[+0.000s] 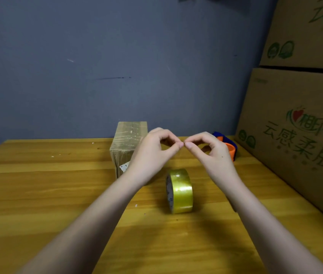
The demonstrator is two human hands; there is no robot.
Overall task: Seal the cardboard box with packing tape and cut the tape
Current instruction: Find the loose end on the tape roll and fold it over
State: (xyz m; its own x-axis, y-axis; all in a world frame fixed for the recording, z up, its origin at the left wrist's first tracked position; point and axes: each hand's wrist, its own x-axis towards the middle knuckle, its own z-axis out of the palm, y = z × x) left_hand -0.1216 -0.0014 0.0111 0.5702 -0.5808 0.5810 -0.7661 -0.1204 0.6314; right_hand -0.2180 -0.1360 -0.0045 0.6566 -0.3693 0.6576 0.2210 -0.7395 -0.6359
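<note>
The small tape-wrapped brown cardboard box (128,144) is stood at the wooden table's (38,184) far edge. Above the upright yellowish tape roll (180,190), something tiny (unidentifiable) is pinched between left hand (152,151) and right hand (212,151), probably a tape end being handled.

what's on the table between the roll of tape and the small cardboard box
Nothing lies there: the head view shows bare wooden table between the tape roll and the small cardboard box. Only the left forearm crosses above that stretch.
</note>
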